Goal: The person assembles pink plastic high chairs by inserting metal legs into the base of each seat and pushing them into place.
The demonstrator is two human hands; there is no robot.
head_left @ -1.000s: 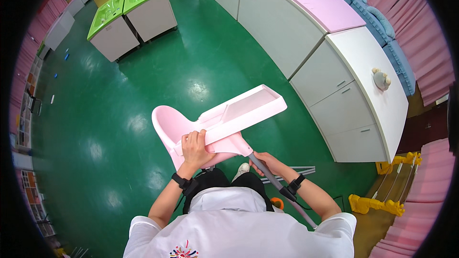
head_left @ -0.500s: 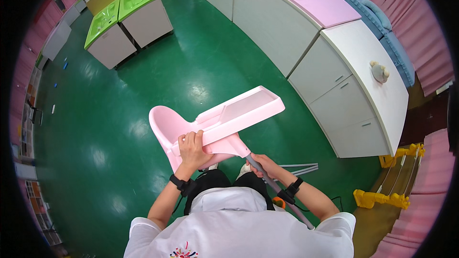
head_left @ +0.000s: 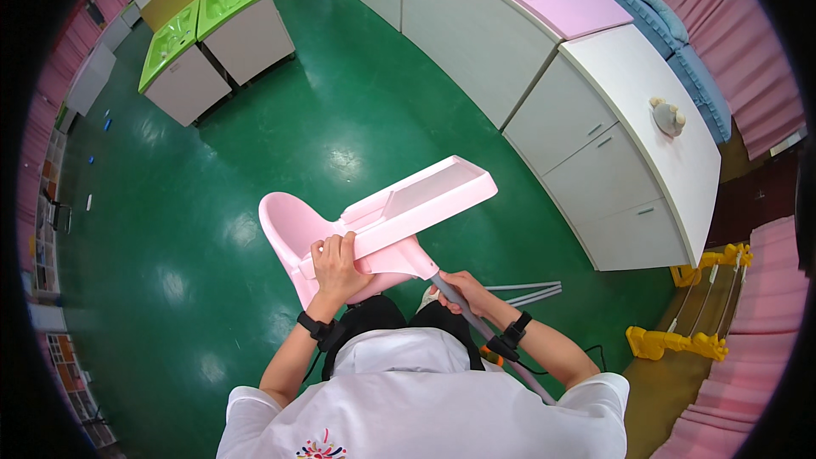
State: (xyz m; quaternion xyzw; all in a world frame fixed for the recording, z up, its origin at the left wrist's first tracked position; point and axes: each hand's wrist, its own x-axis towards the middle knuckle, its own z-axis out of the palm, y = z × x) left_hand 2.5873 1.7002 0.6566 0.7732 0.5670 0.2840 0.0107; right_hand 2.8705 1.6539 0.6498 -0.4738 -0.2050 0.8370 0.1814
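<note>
A pink high chair seat with a pink tray on it is tilted in front of my body, its backrest to the left. My left hand is closed over the near side of the tray, fingers on its top edge. A grey chair leg runs from the socket under the seat back past my right side. My right hand is wrapped around this leg just below the socket. More grey legs stick out beyond my right hand, above the green floor; where they attach is hidden.
White cabinets curve along the right, with a small plush toy on top. A yellow-ended rack stands by the pink curtain. Two green-topped sink units are at the far left. Small items lie on the green floor.
The view has shifted slightly, so the room sits a little further left. Both hands keep the same hold on the high chair, which has barely moved.
</note>
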